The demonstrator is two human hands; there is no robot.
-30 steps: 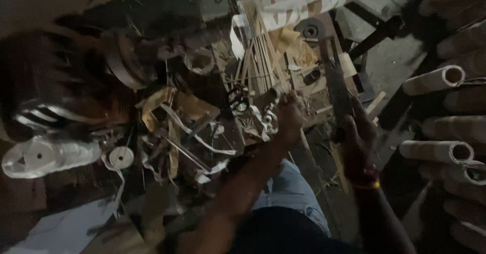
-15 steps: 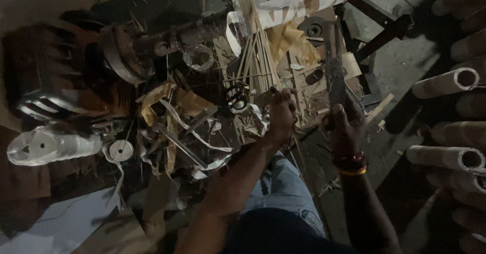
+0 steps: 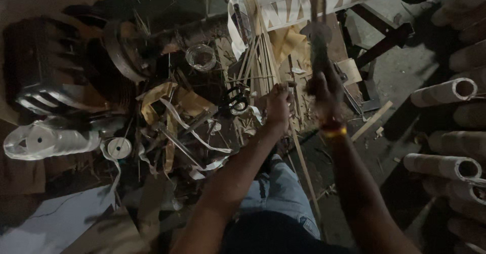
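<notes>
- My left hand pinches a thin wooden stick, which runs near-right past my knee.
- My right hand grips a dark tool, raised just right of the stick.
- Scissors lie left.

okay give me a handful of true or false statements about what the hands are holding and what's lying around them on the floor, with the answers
1. The right hand grips a dark-bladed tool raised above the floor. True.
2. The left hand lies flat and open on the knee. False: it is closed around a thin stick.
3. Black-handled scissors lie just left of the left hand. True.
4. The cardboard tubes are stacked on the left side. False: they are at the right edge.
5. The right wrist is bare. False: it wears a yellow and red band.
</notes>
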